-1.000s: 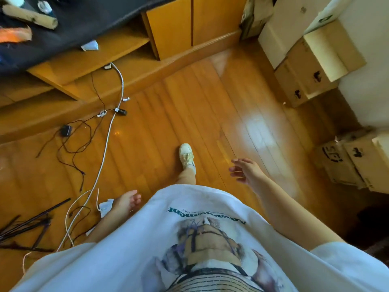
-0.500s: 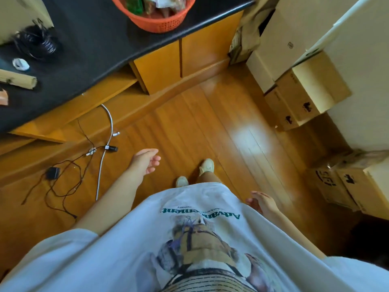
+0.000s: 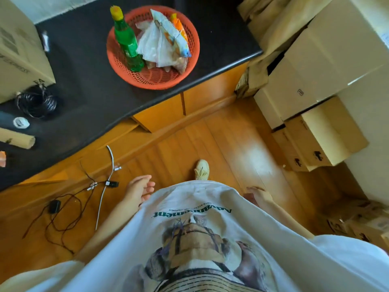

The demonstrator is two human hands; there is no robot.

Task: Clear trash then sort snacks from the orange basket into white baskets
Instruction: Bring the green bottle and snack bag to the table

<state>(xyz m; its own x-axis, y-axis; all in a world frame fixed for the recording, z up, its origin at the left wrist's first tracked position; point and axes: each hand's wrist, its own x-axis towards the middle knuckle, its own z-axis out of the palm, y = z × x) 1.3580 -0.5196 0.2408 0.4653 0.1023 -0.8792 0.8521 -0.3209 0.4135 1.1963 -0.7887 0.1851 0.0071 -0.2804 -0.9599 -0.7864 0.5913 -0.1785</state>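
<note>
Inspector: The black counter [image 3: 84,66] runs across the top of the view; its front edge slants down toward the left, above wooden cabinet doors [image 3: 160,114]. Stacked cardboard boxes [image 3: 315,81] close the right side. Open wooden floor [image 3: 242,148] lies between counter and boxes.

Clerk: Obstructions on that floor?

Inspector: Loose cables [image 3: 69,203] at lower left, beside a white cord [image 3: 105,186]. One shoe [image 3: 201,168] stands mid-floor.

Clerk: The task item?

Inspector: The orange basket [image 3: 151,79] sits on the counter near its front edge. It holds an upright green bottle [image 3: 127,43], a clear plastic bag [image 3: 153,47] and a printed snack packet [image 3: 170,32].

Clerk: The hands?

Inspector: The left hand [image 3: 139,189] hangs at the shirt hem, fingers loosely curled, holding nothing. The right hand [image 3: 260,196] hangs at the other side, partly hidden by the shirt; what shows is relaxed and empty. Both are low over the floor, well apart from the basket.

Clerk: Other counter items?

Inspector: A cardboard box [image 3: 19,51] at left, a coiled black wire [image 3: 36,102], a tape roll [image 3: 21,122], a cardboard tube [image 3: 19,140].
</note>
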